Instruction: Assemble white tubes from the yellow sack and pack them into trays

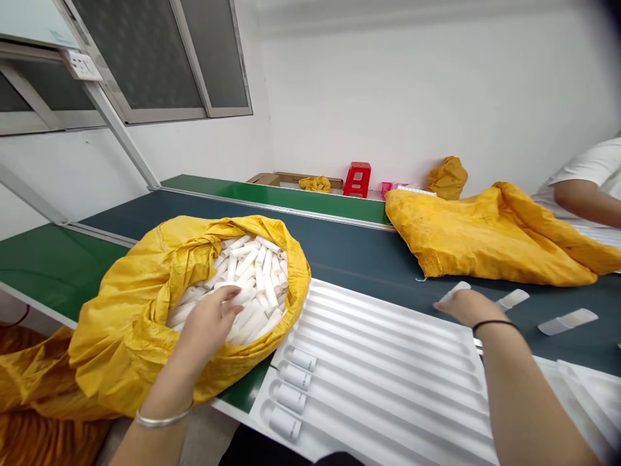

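Note:
My left hand (208,323) reaches into an open yellow sack (130,323) full of small white tubes (252,272); its fingers curl over the tubes, closed on some of them. My right hand (468,305) rests at the far edge of a white grooved tray (388,362), fingers pinched on a small pale piece (453,291). Several white tubes (294,382) lie at the near left ends of the tray's grooves.
A second yellow sack (495,239) lies on the dark belt (349,249) at the right, next to another person's arm (587,200). Pale flat pieces (567,320) lie on the belt. A red stool (358,178) and a box stand by the far wall.

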The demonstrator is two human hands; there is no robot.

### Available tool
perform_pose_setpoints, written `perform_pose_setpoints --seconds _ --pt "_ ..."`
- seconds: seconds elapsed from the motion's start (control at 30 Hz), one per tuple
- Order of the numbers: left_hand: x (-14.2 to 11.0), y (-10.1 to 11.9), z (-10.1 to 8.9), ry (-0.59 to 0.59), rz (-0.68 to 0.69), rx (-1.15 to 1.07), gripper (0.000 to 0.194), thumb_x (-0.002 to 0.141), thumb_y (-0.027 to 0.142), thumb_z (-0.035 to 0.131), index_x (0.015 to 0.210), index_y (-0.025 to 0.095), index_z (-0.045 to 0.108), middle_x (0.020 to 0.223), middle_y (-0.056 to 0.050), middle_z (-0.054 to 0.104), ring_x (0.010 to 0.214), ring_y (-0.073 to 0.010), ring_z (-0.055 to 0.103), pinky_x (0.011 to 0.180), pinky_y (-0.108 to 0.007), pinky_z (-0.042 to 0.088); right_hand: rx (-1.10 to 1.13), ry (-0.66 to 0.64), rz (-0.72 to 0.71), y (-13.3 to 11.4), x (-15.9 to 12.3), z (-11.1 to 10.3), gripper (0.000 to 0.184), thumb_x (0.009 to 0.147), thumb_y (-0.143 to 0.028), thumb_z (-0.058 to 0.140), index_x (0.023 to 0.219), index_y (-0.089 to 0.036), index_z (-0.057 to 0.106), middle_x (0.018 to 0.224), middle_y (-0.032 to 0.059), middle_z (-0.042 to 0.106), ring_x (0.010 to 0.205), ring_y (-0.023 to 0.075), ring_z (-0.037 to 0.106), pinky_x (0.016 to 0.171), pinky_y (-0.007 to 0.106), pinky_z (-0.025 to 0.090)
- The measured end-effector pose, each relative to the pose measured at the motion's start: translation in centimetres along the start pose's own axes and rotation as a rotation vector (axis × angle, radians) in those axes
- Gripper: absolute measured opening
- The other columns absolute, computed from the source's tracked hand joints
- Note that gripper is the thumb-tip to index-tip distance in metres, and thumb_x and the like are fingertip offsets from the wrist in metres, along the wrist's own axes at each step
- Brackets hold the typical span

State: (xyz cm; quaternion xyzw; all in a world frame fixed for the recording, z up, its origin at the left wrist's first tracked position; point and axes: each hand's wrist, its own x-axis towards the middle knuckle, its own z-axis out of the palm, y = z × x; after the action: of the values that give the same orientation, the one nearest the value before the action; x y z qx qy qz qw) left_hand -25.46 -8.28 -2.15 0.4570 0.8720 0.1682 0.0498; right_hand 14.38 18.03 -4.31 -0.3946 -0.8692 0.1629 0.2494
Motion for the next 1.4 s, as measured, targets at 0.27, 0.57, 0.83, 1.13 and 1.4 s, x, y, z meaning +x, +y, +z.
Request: perform_pose_setpoints --seconds 0.27,0.57,0.83,1.13,1.4 --pt "-3.0 6.0 2.4 0.119 0.542 -0.768 0.016 0.087 0.024 0.056 0.102 0.020 0.057 0.109 -0.007 0.064 0.108 -0.0213 0.058 0.097 -0.037 0.045 0.094 -0.502 -0.078 -17.2 -5.0 14.8 0.015 0.070 -0.016 0.064 0.084 -0.016 0.069 0.084 0.0080 0.070 0.077 0.0207 0.065 0.067 0.027 0.047" --pt "-3.7 5.8 2.4 -0.024 0.520 -0.498 0.026 0.093 0.030 0.046 0.117 0.021 0.048 0.108 -0.006 0.061 0.101 -0.0196 0.059 0.088 -0.034 0.048 0.301 -0.381 -0.002 -16.0 -3.4 11.9 0.019 0.081 -0.019 0.051 0.100 -0.015 0.054 0.083 0.0052 0.062 0.072 0.0155 0.059 0.064 0.026 0.047" --pt "-3.7 7.4 2.6 -0.023 0.705 -0.339 0.029 0.093 0.027 0.047 0.121 0.023 0.055 0.102 -0.007 0.061 0.093 -0.0202 0.060 0.082 -0.034 0.051 0.568 -0.041 -0.470 -14.9 -3.3 5.8 0.030 0.091 -0.016 0.047 0.118 -0.024 0.057 0.104 0.0081 0.062 0.095 0.0180 0.059 0.083 0.034 0.050" --pt "-4.3 9.0 1.9 -0.020 0.765 -0.372 0.028 0.093 0.027 0.048 0.117 0.018 0.058 0.101 -0.009 0.068 0.093 -0.0212 0.064 0.084 -0.035 0.052 0.437 0.042 -0.502 -14.4 -4.1 5.0 0.033 0.090 -0.016 0.051 0.123 -0.025 0.052 0.105 0.0072 0.064 0.098 0.0192 0.061 0.087 0.035 0.051" --pt "-4.4 10.2 3.0 0.210 0.916 -0.274 0.030 0.093 0.018 0.046 0.123 0.015 0.050 0.096 -0.010 0.066 0.088 -0.0220 0.061 0.077 -0.037 0.053 0.419 -0.002 -0.358 -13.8 -4.2 4.7 0.025 0.092 -0.030 0.052 0.114 -0.023 0.059 0.089 0.0052 0.067 0.074 0.0155 0.062 0.071 0.029 0.053"
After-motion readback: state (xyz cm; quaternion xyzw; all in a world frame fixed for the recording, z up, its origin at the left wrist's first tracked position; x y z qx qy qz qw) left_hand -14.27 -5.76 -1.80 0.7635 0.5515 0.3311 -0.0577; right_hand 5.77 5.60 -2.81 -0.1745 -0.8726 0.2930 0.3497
